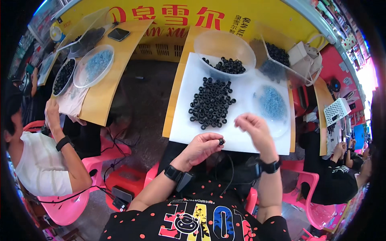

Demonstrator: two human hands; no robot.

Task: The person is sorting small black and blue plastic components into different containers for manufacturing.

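My left hand point(203, 148) pinches a small black round piece point(221, 141) between thumb and fingertips, just off the near edge of the white board point(181, 104). Above the board's right half, my right hand point(254, 126) has its fingers bent together, slightly blurred; anything in them is too small to make out. Beyond my left hand lies a pile of black round hollow pieces point(211, 102). Right of the pile, a clear shallow dish holds tiny pale blue pieces point(271, 103). At the board's far side, a clear round tub point(224, 42) contains more black pieces.
A clear box of black pieces point(277, 54) and a white bag point(307, 60) stand at the back right. On the left, a person in a white top sits by a wooden table point(114, 72) with similar dishes and a phone point(118, 34). Another person sits at the right.
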